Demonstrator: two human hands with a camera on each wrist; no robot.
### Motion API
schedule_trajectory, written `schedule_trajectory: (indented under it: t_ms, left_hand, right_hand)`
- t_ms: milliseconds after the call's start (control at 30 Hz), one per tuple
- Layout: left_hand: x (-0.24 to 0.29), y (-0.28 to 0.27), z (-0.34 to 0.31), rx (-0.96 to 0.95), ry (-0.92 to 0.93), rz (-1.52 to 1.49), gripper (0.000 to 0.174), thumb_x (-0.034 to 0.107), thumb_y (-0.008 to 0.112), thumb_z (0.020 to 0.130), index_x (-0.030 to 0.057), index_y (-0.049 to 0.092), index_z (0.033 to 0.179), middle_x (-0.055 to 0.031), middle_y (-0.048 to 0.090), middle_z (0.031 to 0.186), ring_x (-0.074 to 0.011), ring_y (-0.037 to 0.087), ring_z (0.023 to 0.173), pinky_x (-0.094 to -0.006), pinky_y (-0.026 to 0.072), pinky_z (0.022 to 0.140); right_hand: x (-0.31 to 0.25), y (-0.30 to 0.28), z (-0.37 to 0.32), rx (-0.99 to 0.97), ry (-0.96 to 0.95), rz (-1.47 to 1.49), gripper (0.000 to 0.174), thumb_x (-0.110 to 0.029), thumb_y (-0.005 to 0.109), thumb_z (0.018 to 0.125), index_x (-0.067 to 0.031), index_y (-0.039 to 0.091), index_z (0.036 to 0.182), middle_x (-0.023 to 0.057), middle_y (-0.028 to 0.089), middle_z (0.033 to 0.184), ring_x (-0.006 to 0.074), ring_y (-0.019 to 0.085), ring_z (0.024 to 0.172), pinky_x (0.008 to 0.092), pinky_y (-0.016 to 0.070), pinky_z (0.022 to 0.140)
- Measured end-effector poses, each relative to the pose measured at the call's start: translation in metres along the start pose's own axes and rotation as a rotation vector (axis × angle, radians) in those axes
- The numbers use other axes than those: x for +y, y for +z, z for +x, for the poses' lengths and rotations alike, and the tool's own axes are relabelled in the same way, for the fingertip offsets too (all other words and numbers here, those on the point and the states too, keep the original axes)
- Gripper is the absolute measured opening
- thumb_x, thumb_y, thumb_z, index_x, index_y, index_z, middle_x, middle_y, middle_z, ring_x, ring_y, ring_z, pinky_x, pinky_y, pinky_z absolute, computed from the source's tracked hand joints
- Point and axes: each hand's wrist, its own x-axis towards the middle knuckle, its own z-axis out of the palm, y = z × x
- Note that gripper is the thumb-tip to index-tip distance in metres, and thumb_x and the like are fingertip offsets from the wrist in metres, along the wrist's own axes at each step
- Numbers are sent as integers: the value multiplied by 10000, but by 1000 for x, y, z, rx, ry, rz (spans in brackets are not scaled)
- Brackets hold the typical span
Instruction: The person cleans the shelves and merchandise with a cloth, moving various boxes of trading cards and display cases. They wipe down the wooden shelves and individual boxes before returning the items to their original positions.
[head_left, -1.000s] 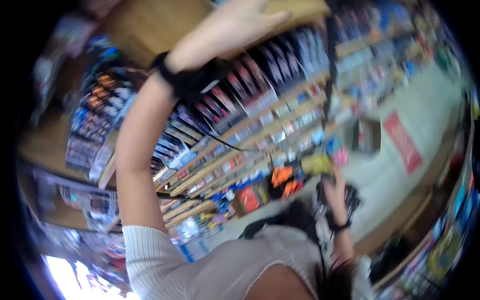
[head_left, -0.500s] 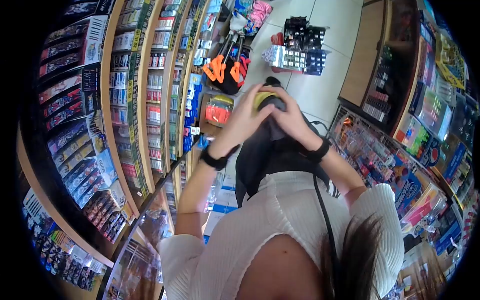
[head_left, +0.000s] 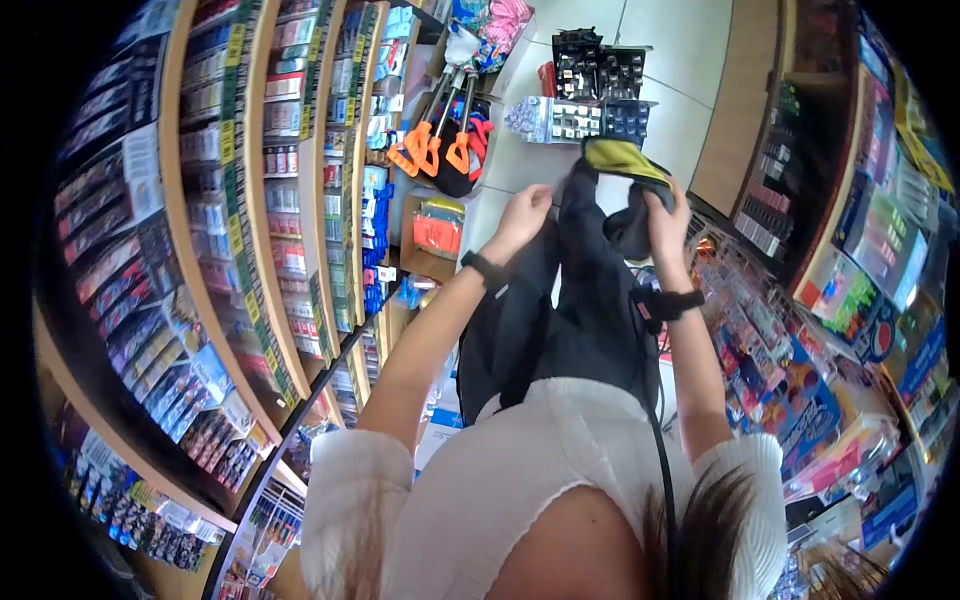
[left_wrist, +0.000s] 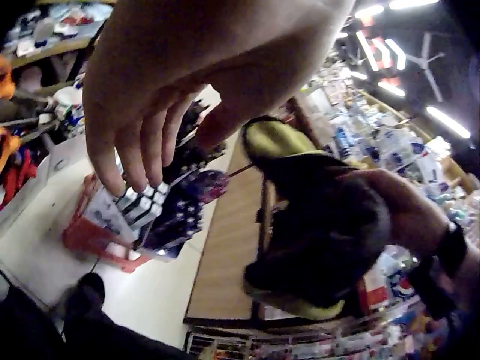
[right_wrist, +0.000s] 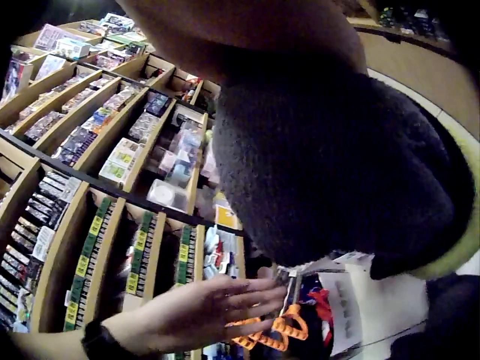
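Observation:
My right hand (head_left: pixel 668 225) grips a soft dark grey fabric item (head_left: pixel 630 228) with yellow parts, holding it up above the floor in front of my legs. In the right wrist view its fuzzy dark fabric (right_wrist: pixel 322 165) fills much of the picture, with a yellow edge (right_wrist: pixel 457 247) at the right. A yellow end (left_wrist: pixel 277 141) also shows in the left wrist view. Apart from the item, my left hand (head_left: pixel 525 215) hangs to its left with loosely bent fingers (left_wrist: pixel 154 146) and holds nothing.
Shelves (head_left: pixel 285 200) of small packaged goods line the left. Orange-handled tools (head_left: pixel 435 148) and a cardboard box (head_left: pixel 428 262) stand beside them. On the tiled floor ahead is a stack of black boxes (head_left: pixel 600 75). A wooden cabinet (head_left: pixel 735 100) and hanging packs line the right.
My left hand came down from the shelves to the fabric item, where both hands met, then drew away leftward. My right hand has moved right, still holding the item, which now hangs more spread out.

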Motion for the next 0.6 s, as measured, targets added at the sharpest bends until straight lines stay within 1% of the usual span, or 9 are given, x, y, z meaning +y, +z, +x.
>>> schedule_trajectory:
  t_ms: [100, 200, 233, 300, 333, 433, 467, 500, 600]
  left_hand:
    - [-71, 30, 58, 47, -116, 71, 379, 243, 538, 830, -25, 556, 1098, -207, 632, 967, -311, 600, 956, -369, 450, 848]
    - [-125, 59, 113, 80, -381, 154, 566, 298, 611, 778, -90, 458, 1160, -259, 557, 1110, -354, 533, 1062, -382, 412, 902]
    - [-124, 68, 122, 80, -395, 144, 566, 298, 611, 778, -90, 458, 1160, -259, 557, 1110, -354, 533, 1062, -382, 412, 902]
    - [-118, 84, 141, 384, -316, -110, 647, 288, 661, 758, -68, 385, 1223, -231, 513, 1186, -342, 508, 1096, -369, 395, 919]
    - [-122, 83, 152, 376, -171, -184, 721, 292, 703, 742, -38, 335, 1267, -199, 491, 1216, -315, 501, 1100, -359, 384, 928]
    - [-97, 83, 165, 393, -154, -230, 549, 330, 703, 747, -35, 528, 1117, -180, 614, 1020, -281, 591, 936, -366, 436, 825]
    - [-126, 94, 177, 474, -58, -152, 480, 360, 677, 768, -44, 590, 1011, -176, 643, 917, -290, 611, 859, -371, 446, 777]
    - [-124, 92, 175, 403, -155, -62, 461, 365, 633, 804, -52, 592, 995, -198, 637, 924, -323, 603, 864, -379, 441, 777]
    - [-110, 84, 170, 435, -48, -187, 399, 296, 591, 857, -60, 578, 1036, -194, 630, 959, -264, 596, 888, -336, 430, 803]
  right_hand:
    - [37, -28, 23, -11, 65, -89, 351, -65, 594, 784, 39, 522, 1111, 99, 602, 989, 163, 563, 904, 256, 434, 806]
    - [70, -45, 32, 17, 153, -44, 384, -82, 601, 787, 29, 515, 1145, 99, 591, 1019, 168, 550, 939, 264, 414, 846]
    - [81, -48, 35, 22, 179, -57, 391, -86, 603, 788, 26, 514, 1152, 98, 584, 1033, 170, 544, 951, 268, 405, 859]
    - [91, -50, 31, 20, 293, 13, 352, -77, 594, 797, 25, 521, 1126, 98, 567, 1052, 175, 532, 964, 267, 387, 878]
    - [102, -51, 28, 29, 293, -28, 343, -74, 591, 799, 24, 523, 1120, 100, 571, 1050, 175, 533, 965, 267, 388, 879]
    - [109, -46, 18, 26, 338, -169, 337, -73, 594, 802, 21, 525, 1118, 103, 576, 1058, 177, 532, 983, 268, 385, 887]
    - [123, -47, 12, 37, 340, -218, 349, -74, 604, 801, 20, 523, 1127, 111, 575, 1082, 180, 528, 1007, 273, 379, 900]
    - [115, -41, 10, 21, 372, -307, 356, -71, 607, 800, 16, 522, 1135, 118, 576, 1088, 196, 529, 1018, 286, 372, 921]
    - [119, -32, 3, -34, 361, -305, 359, -64, 605, 799, 7, 522, 1141, 126, 569, 1102, 213, 521, 1042, 301, 362, 941]
